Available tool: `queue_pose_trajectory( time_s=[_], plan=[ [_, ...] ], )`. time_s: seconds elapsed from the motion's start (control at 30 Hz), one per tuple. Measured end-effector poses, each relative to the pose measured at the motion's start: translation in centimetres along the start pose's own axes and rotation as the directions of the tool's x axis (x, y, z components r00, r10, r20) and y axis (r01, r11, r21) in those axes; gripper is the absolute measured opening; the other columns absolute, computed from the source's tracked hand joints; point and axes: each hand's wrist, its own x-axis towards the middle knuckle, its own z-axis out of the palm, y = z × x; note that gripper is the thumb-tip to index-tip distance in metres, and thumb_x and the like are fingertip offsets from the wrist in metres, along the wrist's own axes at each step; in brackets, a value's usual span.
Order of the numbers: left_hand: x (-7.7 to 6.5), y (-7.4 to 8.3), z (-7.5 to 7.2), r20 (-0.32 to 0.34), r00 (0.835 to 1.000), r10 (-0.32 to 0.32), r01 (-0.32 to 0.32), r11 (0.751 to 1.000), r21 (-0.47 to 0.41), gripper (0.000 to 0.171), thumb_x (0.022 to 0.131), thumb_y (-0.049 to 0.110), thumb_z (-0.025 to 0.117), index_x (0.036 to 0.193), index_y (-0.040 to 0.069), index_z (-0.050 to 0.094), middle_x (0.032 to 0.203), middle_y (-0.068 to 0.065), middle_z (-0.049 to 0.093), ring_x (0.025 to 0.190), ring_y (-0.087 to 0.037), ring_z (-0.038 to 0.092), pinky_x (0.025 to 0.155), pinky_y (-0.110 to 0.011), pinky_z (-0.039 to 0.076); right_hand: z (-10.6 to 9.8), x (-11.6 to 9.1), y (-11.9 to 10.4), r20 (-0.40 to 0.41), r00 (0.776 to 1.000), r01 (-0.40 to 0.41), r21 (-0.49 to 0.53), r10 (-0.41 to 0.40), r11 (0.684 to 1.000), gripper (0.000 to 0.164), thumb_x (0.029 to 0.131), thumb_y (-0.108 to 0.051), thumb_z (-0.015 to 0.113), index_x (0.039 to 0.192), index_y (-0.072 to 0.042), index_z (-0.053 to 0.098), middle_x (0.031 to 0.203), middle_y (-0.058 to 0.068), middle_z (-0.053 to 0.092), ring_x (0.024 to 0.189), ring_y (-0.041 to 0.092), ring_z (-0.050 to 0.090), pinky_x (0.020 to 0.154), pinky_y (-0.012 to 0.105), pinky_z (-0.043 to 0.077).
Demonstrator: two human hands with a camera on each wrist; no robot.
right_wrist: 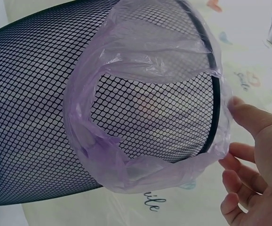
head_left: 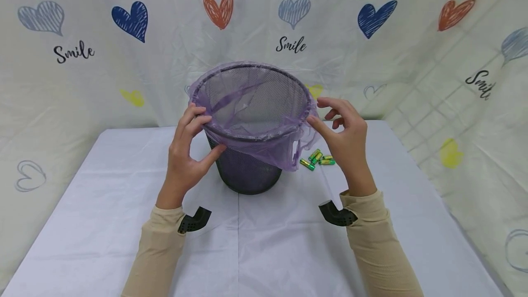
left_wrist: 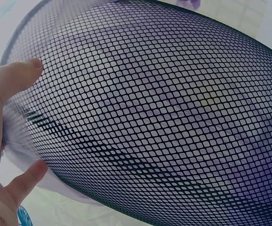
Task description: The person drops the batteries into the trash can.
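Observation:
A black mesh wastebasket (head_left: 250, 175) stands upright on the table, tilted slightly in my view. A thin purple plastic bag (head_left: 268, 150) lines it and folds over the rim, with a loose flap and handle opening at the right front. My left hand (head_left: 185, 150) holds the basket's left rim, its fingers over the edge and thumb on the outer wall. In the left wrist view the thumb (left_wrist: 20, 77) lies against the mesh. My right hand (head_left: 346, 134) is at the right rim, thumb and fingers spread, fingertips touching the bag's edge.
Several green and yellow batteries (head_left: 317, 157) lie in a cluster to the right of the basket. The table has a white cloth (head_left: 103, 223). Behind it hangs a white curtain (head_left: 173, 58) printed with hearts and the word Smile.

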Motion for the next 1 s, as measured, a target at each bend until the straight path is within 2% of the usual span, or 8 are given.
queue_pose_trajectory(
  time_s=[0.2,0.57,0.8,1.0],
  plan=[
    [-0.2,0.0,-0.1,0.001,1.0,0.0,0.0,1.0,0.006,0.058,0.06,-0.012,0.075,0.112,-0.013,0.051,0.121,-0.033,0.046,0.13,-0.045,0.032,0.102,-0.023,0.042,0.1,-0.1,0.4,0.001,1.0,-0.014,0.007,0.014,1.0,0.035,0.075,-0.008,0.072,0.109,-0.002,0.064,0.101,0.018,0.063,0.079,0.012,0.049,0.061,0.017,0.036],
    [-0.1,-0.1,0.0,-0.002,1.0,0.016,-0.016,1.0,-0.009,0.059,0.059,-0.013,0.075,0.112,-0.014,0.05,0.122,-0.034,0.045,0.13,-0.047,0.031,0.102,-0.023,0.043,0.0,-0.1,0.8,-0.001,1.0,-0.008,0.002,0.008,1.0,0.035,0.076,-0.006,0.071,0.11,-0.002,0.064,0.102,0.018,0.064,0.079,0.013,0.05,0.06,0.019,0.036],
    [-0.1,-0.1,0.1,-0.009,1.0,0.005,-0.005,1.0,-0.002,0.057,0.06,-0.011,0.075,0.112,-0.013,0.051,0.121,-0.034,0.046,0.13,-0.046,0.032,0.102,-0.023,0.043,-0.5,-0.4,1.0,0.002,1.0,-0.03,-0.005,0.03,1.0,0.035,0.076,-0.006,0.071,0.11,-0.005,0.065,0.102,0.015,0.064,0.08,0.02,0.05,0.061,0.021,0.038],
    [0.0,0.0,0.1,0.001,1.0,0.004,-0.004,1.0,0.005,0.057,0.061,-0.011,0.075,0.112,-0.013,0.05,0.121,-0.033,0.046,0.13,-0.046,0.032,0.102,-0.023,0.042,-0.8,-1.0,1.6,-0.016,0.999,-0.037,-0.008,0.037,0.999,0.032,0.077,-0.006,0.07,0.109,-0.004,0.065,0.102,0.018,0.064,0.079,0.016,0.05,0.06,0.019,0.038]
  ],
)
